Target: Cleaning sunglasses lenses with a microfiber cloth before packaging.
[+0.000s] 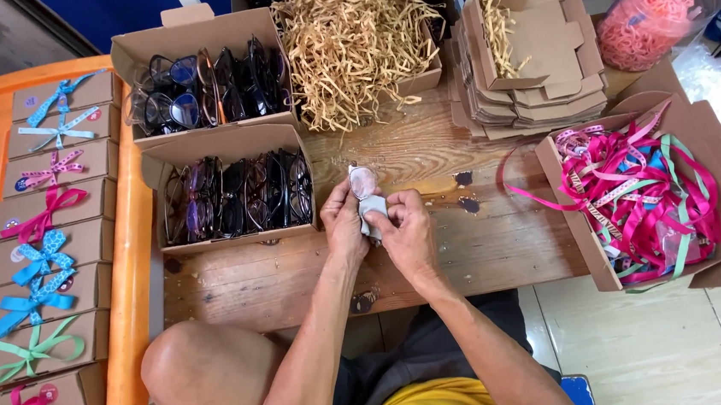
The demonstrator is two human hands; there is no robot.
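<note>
Right over the middle of the wooden table (425, 250), both hands meet on one pair of glasses (363, 183). The left hand (343, 220) pinches the frame from its side, fingers curled up around the lens, while the right hand (405, 230) presses a small grey cloth (373, 210) against the glasses between thumb and fingers. The glasses stand clear of the table surface, held upright with one pinkish lens showing above the fingertips.

Just left of the hands, touching the table's near-left part, sits an open cardboard box of dark-framed glasses (237, 194), packed upright in a row. Behind it on the table is a second box of glasses (202, 87), also full. Further back on the table, straight beyond the hands, a box heaped with straw-coloured paper shreds (352, 39) spills over its rim. To the back right of the table is a stack of flat unfolded cartons (530, 66), a few shreds lying on top. At the table's right edge, an open box of tangled ribbons (635, 194), mostly pink with some green and blue, hangs partly over the side, one pink strand trailing onto the wood towards the hands.

Off the table's left side, an orange tray (131, 236) carries a column of closed gift boxes (54, 230) tied with ribbon bows. Nothing lies between the hands and the nearest box of glasses.
</note>
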